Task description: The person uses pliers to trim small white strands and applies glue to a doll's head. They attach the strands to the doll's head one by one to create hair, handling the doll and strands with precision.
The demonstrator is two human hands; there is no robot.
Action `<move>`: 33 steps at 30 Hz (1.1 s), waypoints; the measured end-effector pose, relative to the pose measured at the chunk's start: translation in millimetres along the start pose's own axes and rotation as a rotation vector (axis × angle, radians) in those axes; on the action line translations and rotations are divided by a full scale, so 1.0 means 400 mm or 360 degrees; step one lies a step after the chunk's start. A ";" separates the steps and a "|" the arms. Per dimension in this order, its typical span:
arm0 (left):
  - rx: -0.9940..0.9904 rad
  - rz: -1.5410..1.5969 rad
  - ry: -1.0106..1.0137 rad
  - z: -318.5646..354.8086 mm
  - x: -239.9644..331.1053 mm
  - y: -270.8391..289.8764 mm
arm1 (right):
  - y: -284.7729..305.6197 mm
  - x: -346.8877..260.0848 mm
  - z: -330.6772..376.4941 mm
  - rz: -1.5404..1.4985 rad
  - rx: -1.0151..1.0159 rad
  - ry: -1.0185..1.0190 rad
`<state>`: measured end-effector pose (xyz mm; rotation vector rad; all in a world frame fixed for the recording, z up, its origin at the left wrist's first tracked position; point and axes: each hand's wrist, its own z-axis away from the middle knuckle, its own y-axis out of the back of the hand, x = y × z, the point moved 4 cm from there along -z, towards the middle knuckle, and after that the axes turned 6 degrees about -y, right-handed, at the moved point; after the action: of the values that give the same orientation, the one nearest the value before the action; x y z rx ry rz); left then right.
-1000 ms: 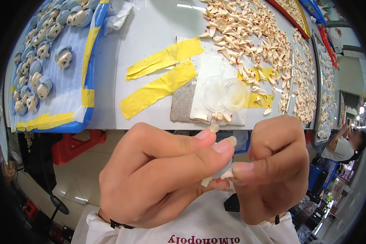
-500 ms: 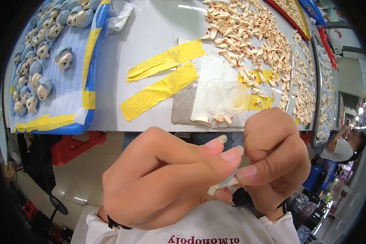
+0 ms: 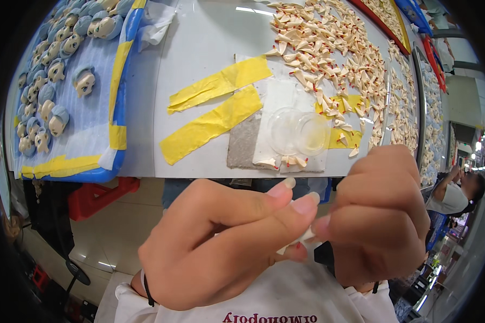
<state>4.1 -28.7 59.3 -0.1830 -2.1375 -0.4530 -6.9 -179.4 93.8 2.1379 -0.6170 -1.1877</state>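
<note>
Cream-coloured small part (image 3: 302, 240) with a red tip is pinched between both hands, close to the chest and below the worktop (image 3: 199, 48) edge. Left hand (image 3: 221, 242) is curled, index and middle fingertips pressing on the part; right hand (image 3: 380, 215) is closed in a fist around its other end. Versus a second ago: the right hand has moved up and its knuckles now cover more of the worktop edge, while the left hand holds about the same pose (grip unchanged as far as I can see).

Worktop is pale grey. On it: two yellow tape strips (image 3: 215, 105), a grey pad (image 3: 243, 148), a clear round dish (image 3: 296, 132), and a big spread of cream pointed parts (image 3: 328, 43) with red tips. Blue tray (image 3: 73, 107) on the left carries rows of small doll heads (image 3: 83, 81). Red stool (image 3: 99, 196) sits under the worktop on a tan floor. Another person (image 3: 458, 191) works at far right.
</note>
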 end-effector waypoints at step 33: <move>-0.0004 0.0303 0.0125 0.047 -0.075 0.042 | 0.145 0.232 -0.042 0.0352 0.0067 -0.0547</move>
<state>11.9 -4.9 29.1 -0.3607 -2.0202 -0.3462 47.3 -276.0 87.4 1.8521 -1.0083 -1.4363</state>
